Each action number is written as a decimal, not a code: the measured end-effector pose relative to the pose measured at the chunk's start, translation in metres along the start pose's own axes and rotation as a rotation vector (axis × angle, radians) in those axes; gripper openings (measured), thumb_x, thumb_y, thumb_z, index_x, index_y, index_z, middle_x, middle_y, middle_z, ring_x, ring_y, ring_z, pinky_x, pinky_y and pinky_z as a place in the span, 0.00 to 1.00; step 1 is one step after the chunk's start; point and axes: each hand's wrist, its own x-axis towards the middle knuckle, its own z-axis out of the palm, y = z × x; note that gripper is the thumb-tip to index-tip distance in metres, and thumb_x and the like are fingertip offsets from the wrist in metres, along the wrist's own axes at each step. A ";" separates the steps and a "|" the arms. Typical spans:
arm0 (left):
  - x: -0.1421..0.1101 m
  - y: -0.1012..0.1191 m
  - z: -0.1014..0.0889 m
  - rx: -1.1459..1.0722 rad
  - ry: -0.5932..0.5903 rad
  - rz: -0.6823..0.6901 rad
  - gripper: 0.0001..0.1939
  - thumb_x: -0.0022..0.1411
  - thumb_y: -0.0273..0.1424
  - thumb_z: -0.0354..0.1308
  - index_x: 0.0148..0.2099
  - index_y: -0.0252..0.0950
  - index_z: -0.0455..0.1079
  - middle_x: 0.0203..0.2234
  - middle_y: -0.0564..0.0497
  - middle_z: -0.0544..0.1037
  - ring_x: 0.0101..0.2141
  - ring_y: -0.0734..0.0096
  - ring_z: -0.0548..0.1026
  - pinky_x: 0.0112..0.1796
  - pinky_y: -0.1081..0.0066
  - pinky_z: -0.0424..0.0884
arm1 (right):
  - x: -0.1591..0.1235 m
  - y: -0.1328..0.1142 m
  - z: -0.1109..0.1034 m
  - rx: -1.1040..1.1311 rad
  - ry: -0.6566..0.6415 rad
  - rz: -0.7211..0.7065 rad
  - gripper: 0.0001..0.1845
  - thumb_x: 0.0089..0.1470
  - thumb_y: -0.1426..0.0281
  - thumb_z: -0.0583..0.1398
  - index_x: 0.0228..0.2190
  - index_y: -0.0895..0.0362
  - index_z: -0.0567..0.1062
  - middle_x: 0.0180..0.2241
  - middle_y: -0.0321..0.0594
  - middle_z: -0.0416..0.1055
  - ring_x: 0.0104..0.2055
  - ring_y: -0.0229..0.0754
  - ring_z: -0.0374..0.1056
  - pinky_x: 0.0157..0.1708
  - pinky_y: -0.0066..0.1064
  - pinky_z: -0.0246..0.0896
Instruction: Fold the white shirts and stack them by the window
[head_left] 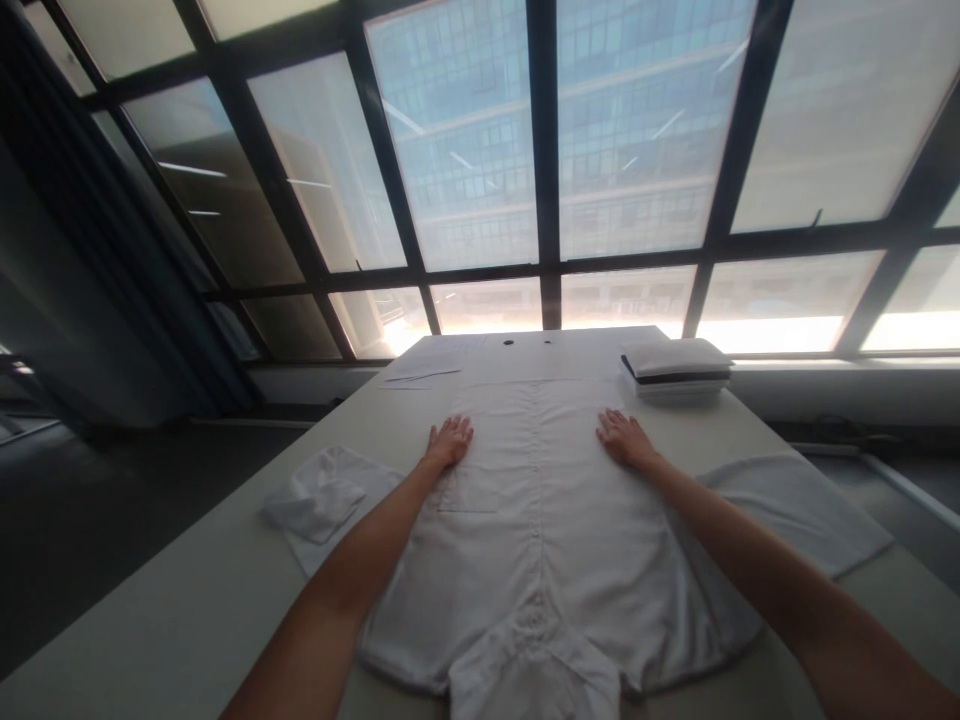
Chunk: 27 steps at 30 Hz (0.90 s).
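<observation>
A white button-up shirt [570,510] lies front side up across the table, its collar towards me and its hem at the far end. My left hand [451,441] rests flat on the shirt's left edge, fingers stretched out, just beyond the chest pocket. On the opposite edge, my right hand [624,437] lies flat with its fingers apart. The left sleeve is bunched on the table, while the right sleeve spreads out towards the table's right side. Part of each sleeve is hidden behind my forearms.
The white table [225,570] reaches towards a large window wall [547,150]. A stack of folded cloth [675,368] sits at the far right of the table. Papers [424,362] lie at the far left. A dark curtain [112,250] hangs on the left.
</observation>
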 end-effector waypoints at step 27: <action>-0.090 0.113 0.028 -0.063 0.109 0.393 0.29 0.75 0.36 0.34 0.73 0.33 0.50 0.71 0.45 0.51 0.70 0.54 0.48 0.66 0.48 0.48 | -0.071 -0.106 0.000 0.167 -0.070 -0.208 0.42 0.64 0.46 0.48 0.69 0.59 0.54 0.72 0.52 0.41 0.74 0.52 0.34 0.68 0.54 0.28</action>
